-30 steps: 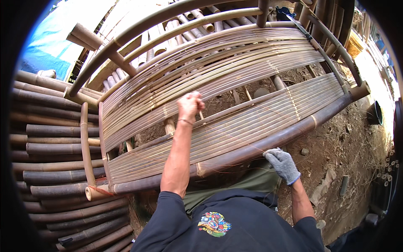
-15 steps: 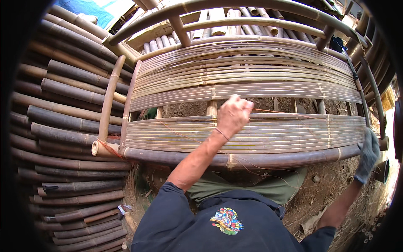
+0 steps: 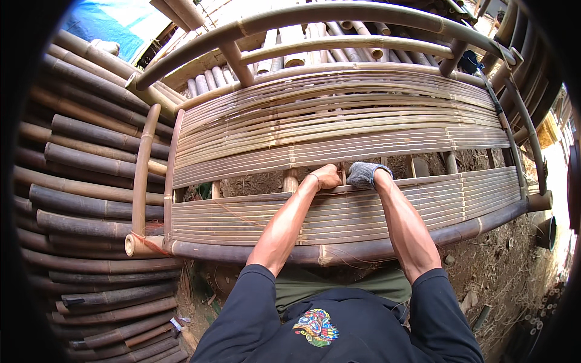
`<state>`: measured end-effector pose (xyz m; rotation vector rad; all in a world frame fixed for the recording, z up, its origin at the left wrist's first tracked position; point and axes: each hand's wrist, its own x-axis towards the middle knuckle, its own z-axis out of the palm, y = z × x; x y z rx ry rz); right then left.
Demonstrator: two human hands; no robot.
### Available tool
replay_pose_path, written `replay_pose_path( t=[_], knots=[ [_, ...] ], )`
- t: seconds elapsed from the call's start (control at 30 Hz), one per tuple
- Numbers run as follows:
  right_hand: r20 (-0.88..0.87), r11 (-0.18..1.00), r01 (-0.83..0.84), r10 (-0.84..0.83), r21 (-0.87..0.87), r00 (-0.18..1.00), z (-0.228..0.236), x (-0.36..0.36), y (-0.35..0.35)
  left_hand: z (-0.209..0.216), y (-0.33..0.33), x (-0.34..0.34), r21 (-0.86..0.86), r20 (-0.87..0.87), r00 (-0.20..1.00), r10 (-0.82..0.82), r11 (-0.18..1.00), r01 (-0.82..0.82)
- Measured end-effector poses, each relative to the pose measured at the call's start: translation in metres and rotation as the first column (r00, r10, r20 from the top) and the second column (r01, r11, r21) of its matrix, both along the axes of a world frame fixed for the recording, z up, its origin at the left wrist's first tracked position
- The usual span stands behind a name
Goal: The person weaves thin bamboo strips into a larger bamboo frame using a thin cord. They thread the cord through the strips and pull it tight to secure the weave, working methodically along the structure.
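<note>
A bamboo bench stretches across in front of me, its seat made of long split-bamboo slats. Over the gap between the near and far slats, my bare left hand is closed in a fist. It pinches the thin orange cord, of which little shows beside the fingers. Close on its right, my right hand in a grey knit glove is curled at the far edge of the near slats. What its fingers hold is hidden. A loose strand of orange cord runs slanting over the near slats on the left.
Stacked bamboo poles crowd the left side. The bench's raised back rail curves along the far side, with an armrest post at the left end. More cut poles lie behind it. Bare soil with scraps is at the lower right.
My gloved right hand has left the bench's right end and come in beside my left. My left hand has dropped from above the seat to the gap. The view has shifted slightly.
</note>
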<state>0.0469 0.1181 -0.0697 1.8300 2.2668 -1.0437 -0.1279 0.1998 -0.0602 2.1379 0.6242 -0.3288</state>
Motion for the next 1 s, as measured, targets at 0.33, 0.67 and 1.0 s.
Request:
replay_pose_path(
  t=[0.33,0.67,1.0],
  knots=[
    [-0.206,0.681,0.427,-0.384,0.595,0.9,0.116,-0.041,-0.092,0.097,-0.029,-0.037,-0.523,0.088,0.864,0.495,0.762,-0.383],
    [-0.535,0.253,0.701,-0.491,0.667,0.687,0.162,-0.05,-0.22,0.133,-0.058,-0.025,-0.65,0.054,0.817,0.574,0.641,-0.408],
    [-0.926,0.498,0.854,0.232,-0.151,-0.299,0.27,0.013,-0.542,0.089,-0.064,-0.02,0.11,-0.016,0.854,0.52,0.85,-0.515]
  ],
)
